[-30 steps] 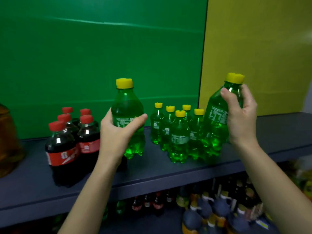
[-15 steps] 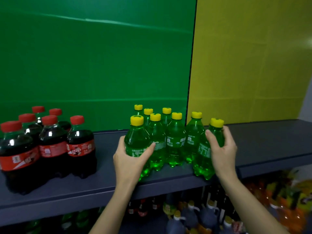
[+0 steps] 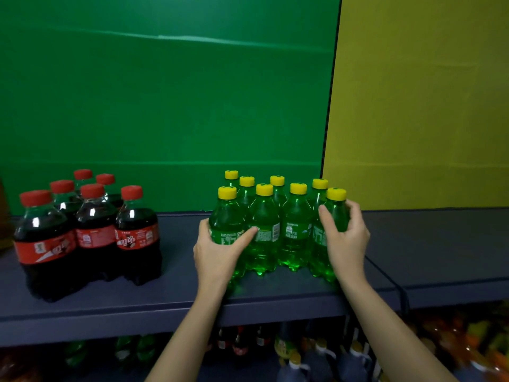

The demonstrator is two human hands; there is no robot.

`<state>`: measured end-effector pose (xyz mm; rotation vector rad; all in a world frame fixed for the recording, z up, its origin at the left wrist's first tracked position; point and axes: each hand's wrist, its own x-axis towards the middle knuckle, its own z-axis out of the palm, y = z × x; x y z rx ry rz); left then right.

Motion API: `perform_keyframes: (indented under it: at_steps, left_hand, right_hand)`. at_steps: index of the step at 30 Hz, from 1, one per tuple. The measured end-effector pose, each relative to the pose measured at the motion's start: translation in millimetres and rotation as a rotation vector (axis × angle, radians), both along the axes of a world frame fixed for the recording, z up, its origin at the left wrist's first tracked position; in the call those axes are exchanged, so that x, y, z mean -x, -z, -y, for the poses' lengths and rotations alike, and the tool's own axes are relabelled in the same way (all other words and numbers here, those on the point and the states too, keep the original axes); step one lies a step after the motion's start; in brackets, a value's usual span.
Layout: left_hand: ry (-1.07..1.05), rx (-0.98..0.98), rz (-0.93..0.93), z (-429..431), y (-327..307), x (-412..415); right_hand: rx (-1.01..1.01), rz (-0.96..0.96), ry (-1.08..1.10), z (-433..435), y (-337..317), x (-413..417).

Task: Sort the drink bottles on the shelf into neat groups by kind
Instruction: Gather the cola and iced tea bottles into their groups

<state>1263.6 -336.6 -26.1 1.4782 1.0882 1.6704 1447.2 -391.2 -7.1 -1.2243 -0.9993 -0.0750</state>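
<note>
My left hand (image 3: pixel 217 252) wraps the front-left green bottle (image 3: pixel 227 213), covering much of its label and lower body. My right hand (image 3: pixel 345 241) hides one side of the front-right green bottle (image 3: pixel 337 209). The back green bottles (image 3: pixel 277 186) show little more than their caps behind the front row. The rear colas (image 3: pixel 82 176) are mostly hidden by the front ones. The print on the labels (image 3: pixel 265 235) is too small to read. An amber thing (image 3: pixel 3 216) is cut by the left edge, and I cannot tell what it is. The lower-shelf bottles (image 3: pixel 316 359) are dim, blurred and cut by the bottom edge, as are my forearms (image 3: pixel 187 340).
</note>
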Motion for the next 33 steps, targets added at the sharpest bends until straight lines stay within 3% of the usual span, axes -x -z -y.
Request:
perform_keyframes:
  at_steps: [9, 14, 17, 21, 25, 33]
  left_hand:
    - [0.027, 0.046, -0.126, -6.4, -3.3, -1.5]
    - [0.032, 0.098, -0.432, -7.5, -6.0, 16.6]
    - [0.006, 0.065, -0.572, -0.2, -6.3, 39.2]
    - [-0.099, -0.080, -0.680, 20.5, -5.8, 86.8]
    - [-0.287, -0.168, -0.782, 51.6, -7.8, 137.5]
    - [-0.625, 0.002, -1.046, 113.4, 9.6, 250.5]
  right_hand:
    - [0.145, -0.026, -0.031, -12.3, -5.0, -9.9]
    - [0.286, 0.044, -0.104, 3.5, -10.4, -14.6]
    - [0.209, 0.135, -0.025, 20.9, -9.8, -13.7]
    - [0.029, 0.226, -0.009, 42.5, -4.2, -0.1]
    - [0.057, 0.344, -0.199, 43.0, 0.7, 32.8]
    - [0.125, 0.515, -0.512, 31.0, 14.9, 140.7]
